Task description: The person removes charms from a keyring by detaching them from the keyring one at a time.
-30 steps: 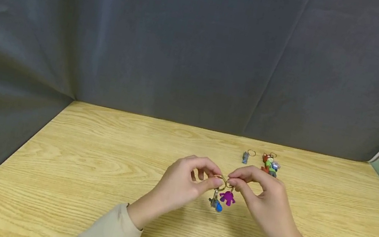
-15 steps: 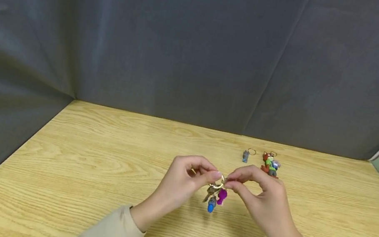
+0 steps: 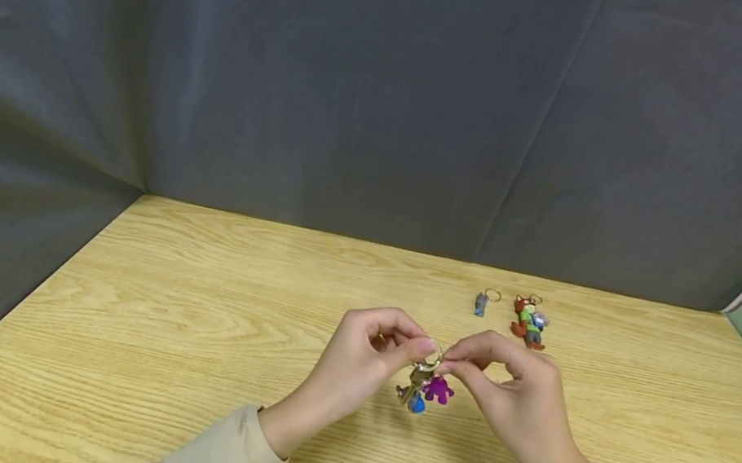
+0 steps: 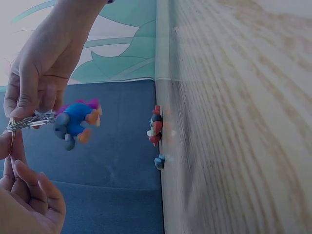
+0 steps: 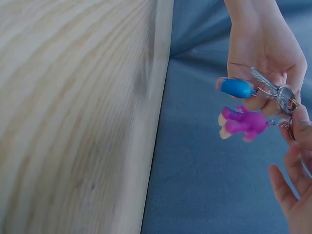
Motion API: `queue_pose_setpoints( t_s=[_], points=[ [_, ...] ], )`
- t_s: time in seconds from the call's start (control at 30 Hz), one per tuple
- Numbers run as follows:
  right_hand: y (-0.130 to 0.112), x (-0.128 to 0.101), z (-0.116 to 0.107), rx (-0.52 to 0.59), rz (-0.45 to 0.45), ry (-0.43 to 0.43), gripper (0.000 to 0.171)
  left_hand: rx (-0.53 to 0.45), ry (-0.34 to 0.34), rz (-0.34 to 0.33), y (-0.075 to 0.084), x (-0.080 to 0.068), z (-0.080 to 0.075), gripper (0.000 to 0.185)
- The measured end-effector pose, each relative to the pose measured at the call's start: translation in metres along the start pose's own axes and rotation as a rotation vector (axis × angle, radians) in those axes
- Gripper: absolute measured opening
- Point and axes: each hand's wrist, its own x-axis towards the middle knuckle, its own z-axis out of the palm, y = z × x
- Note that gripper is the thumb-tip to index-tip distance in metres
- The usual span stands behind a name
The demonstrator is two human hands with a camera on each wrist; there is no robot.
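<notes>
We hold a metal key ring [image 3: 428, 360] up off the counter [image 3: 178, 313], pinched from both sides. Our left hand [image 3: 363, 358] has its fingers [image 3: 421, 345] curled and clamped on the ring's left edge, thumb against forefinger. Our right hand [image 3: 514, 389] meets it from the other side, its fingers pinched together on the ring just beside the left fingertips, so the two grips almost touch. We judge this paired pinch steadies the ring while one side works at its coil.

Below our fingers hang the things on the ring: a purple figure charm [image 3: 438, 391], a blue-capped key [image 3: 416, 402], and a metal key next to it. In the right wrist view the purple figure charm [image 5: 242, 123] dangles just under the left hand's fingers, with the blue-capped key [image 5: 237, 87] lying across that palm. They hang free because we grip only the ring.

Beyond our right fingers, well apart on the counter, lie a small grey keychain [image 3: 482, 302] and a colourful figure keychain [image 3: 530, 321], close to each other. Behind everything hangs a dark cloth backdrop [image 3: 367, 82].
</notes>
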Motion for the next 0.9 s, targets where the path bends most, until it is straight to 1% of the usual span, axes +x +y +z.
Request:
queue_pose_setpoints(
  t_s=[0.03,0.17,0.2,0.23,0.37,0.5,0.6,0.7,0.8,0.9],
  points=[
    [0.000,0.000,0.000,0.000,-0.001,0.002,0.007,0.000,0.002,0.000,0.000,0.000,0.000,0.010],
    [-0.001,0.000,0.001,0.001,0.020,0.003,0.033,0.007,0.011,0.006,0.001,0.001,-0.001,0.010],
    [-0.001,0.000,0.001,0.000,0.020,0.007,0.038,0.014,0.013,0.005,0.000,0.001,-0.001,0.010],
    [-0.001,0.001,0.002,-0.001,0.020,0.011,0.039,0.024,0.016,0.003,0.000,0.001,-0.002,0.010],
    [-0.001,0.003,0.000,-0.006,0.070,-0.006,0.036,0.054,0.037,0.006,0.001,0.003,-0.005,0.012],
    [0.000,0.006,-0.005,-0.041,0.169,-0.062,0.029,0.062,0.058,0.022,0.003,0.005,-0.012,0.013],
    [0.002,0.008,-0.013,-0.089,0.231,-0.098,0.025,0.069,0.053,0.031,0.003,0.007,-0.014,0.013],
    [0.004,0.009,-0.023,-0.130,0.291,-0.113,0.022,0.076,0.035,0.028,0.002,0.008,-0.015,0.013],
    [0.007,0.008,-0.032,-0.162,0.337,-0.118,0.020,0.089,0.026,0.022,0.002,0.008,-0.015,0.014],
    [0.014,0.007,-0.041,-0.193,0.360,-0.118,0.018,0.101,0.028,0.018,0.002,0.008,-0.017,0.014]
  ],
)
